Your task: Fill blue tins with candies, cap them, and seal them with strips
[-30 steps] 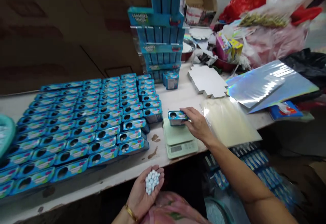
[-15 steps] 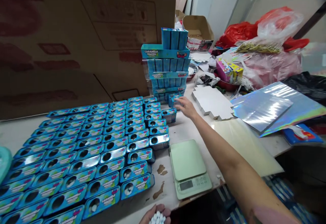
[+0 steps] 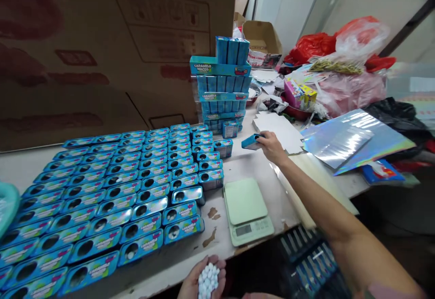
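Note:
My left hand (image 3: pixel 203 277), palm up and cupped at the front edge of the table, holds a heap of small white candies (image 3: pixel 208 282). Out over the table, my right hand (image 3: pixel 271 146) grips a blue candy tin (image 3: pixel 252 142) by its right end, tilted in the air. One blue tin (image 3: pixel 230 129) stands by the stack, and another tin (image 3: pixel 223 148) ends a row near it. Long rows of matching tins (image 3: pixel 151 183) cover the left half of the table, round holes facing up. White pieces show in a few holes, such as the front tin (image 3: pixel 184 229).
A pale green digital scale (image 3: pixel 245 200) lies right of the rows. Display cartons of tins (image 3: pixel 220 67) are stacked behind. White card blanks (image 3: pixel 282 129), shiny holographic sheets (image 3: pixel 353 136) and bags fill the right. A large cardboard box (image 3: pixel 112 59) walls the back; a turquoise basin (image 3: pixel 8 206) sits left.
My right hand has come away from the tins beside the stack, moving right with a tin in its grip. My left hand has risen further into view with the candies.

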`<state>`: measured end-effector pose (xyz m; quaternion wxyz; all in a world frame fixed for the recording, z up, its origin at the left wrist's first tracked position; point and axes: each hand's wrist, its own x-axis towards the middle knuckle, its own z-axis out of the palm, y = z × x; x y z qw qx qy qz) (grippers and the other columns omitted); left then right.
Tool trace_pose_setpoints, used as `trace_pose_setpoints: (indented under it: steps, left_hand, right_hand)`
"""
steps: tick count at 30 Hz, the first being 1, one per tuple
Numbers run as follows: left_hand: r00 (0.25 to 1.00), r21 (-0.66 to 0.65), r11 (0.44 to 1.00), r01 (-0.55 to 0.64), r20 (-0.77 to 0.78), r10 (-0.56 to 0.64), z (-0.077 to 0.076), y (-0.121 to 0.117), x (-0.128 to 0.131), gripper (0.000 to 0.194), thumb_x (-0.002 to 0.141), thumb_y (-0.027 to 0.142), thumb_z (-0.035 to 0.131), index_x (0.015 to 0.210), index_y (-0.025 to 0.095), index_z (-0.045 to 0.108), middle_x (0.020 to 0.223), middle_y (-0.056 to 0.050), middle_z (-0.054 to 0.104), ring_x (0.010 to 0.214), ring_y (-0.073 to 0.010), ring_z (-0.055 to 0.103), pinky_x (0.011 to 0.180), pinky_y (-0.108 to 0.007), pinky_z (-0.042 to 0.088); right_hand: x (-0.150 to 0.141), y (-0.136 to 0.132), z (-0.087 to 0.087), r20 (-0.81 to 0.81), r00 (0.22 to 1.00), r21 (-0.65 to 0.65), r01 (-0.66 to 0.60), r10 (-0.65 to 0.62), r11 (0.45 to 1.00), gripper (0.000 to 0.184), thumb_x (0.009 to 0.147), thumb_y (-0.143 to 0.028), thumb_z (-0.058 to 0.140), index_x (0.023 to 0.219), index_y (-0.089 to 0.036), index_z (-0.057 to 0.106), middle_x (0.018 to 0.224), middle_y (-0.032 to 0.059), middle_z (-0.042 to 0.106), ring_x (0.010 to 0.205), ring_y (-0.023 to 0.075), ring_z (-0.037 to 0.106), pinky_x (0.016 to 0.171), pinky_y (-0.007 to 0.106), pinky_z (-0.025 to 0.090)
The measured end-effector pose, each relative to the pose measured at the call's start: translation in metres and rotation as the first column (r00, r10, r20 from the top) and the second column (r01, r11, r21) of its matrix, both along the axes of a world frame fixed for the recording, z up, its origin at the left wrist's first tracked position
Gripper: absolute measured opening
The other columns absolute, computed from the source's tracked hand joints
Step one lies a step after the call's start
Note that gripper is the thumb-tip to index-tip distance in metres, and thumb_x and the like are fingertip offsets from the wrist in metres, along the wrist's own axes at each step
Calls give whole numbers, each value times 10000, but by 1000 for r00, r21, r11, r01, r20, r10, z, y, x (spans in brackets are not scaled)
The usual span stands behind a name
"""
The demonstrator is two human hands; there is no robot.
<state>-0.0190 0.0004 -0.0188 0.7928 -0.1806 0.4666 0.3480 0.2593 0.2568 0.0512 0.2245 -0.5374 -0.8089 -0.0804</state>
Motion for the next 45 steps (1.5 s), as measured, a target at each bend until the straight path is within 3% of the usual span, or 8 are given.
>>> trace_pose_setpoints:
  steps: [3,6,15,18,21,29,36,45]
  left_hand:
    - [999,9,1000,-19,-26,19,10,-3,6,154,757,118,486,703,89,627,664,-108,673,600,-175,639,587,-282,523]
    - [1000,34,999,-10,-16,11,20,-7,10,142,765,114,476,736,92,613,686,-101,674,618,-167,641,597,-279,529]
    - [999,110,994,-22,29,19,23,-18,15,165,776,110,437,829,82,591,807,-121,667,761,-191,640,685,-317,530]
    - [995,142,989,-47,93,33,23,-17,20,196,797,101,389,782,96,584,686,-69,658,639,-153,637,575,-268,532]
    - [991,102,993,-56,128,43,22,-17,25,211,810,94,366,780,100,574,610,-30,635,526,-97,603,495,-190,502]
    - [987,21,999,26,158,-29,23,-20,31,233,824,126,350,945,84,545,607,-21,616,531,-81,593,506,-172,495]
    - [978,1,1000,5,210,-5,24,-17,32,238,840,145,323,719,117,526,519,9,555,452,-60,542,459,-159,464]
    - [984,10,1000,9,176,-10,18,-17,35,194,814,120,374,708,111,536,583,-10,595,502,-74,560,500,-186,480]
  right_hand:
    - [-3,-54,23,-8,985,-29,-173,173,985,172,808,-204,473,891,-215,624,1009,60,512,920,187,421,803,335,391]
    - [-27,-98,28,35,956,-132,-285,292,949,173,812,-210,476,896,-221,626,998,68,525,917,186,427,775,320,406]
    - [-71,-195,11,-124,955,-94,-281,269,955,258,825,-235,463,1071,-194,528,1086,93,513,991,198,427,855,374,369]
    - [-98,-247,2,-86,885,-256,-463,457,849,266,826,-232,449,1074,-153,502,1016,97,533,878,179,463,751,315,409]
    - [-116,-279,-11,-28,881,-392,-445,473,805,307,809,-175,452,1107,-105,459,1017,108,518,892,191,452,733,305,410]
    - [-108,-282,-30,-10,864,-431,-458,504,777,168,837,-150,397,970,-114,493,935,101,519,867,180,452,706,291,403]
    - [-109,-279,-41,-41,830,-393,-525,556,755,135,845,-184,406,894,-132,520,897,80,530,825,169,451,714,287,395]
    - [-101,-277,-43,-87,834,-363,-536,545,762,149,847,-179,398,879,-124,532,896,85,532,783,156,450,702,271,410]
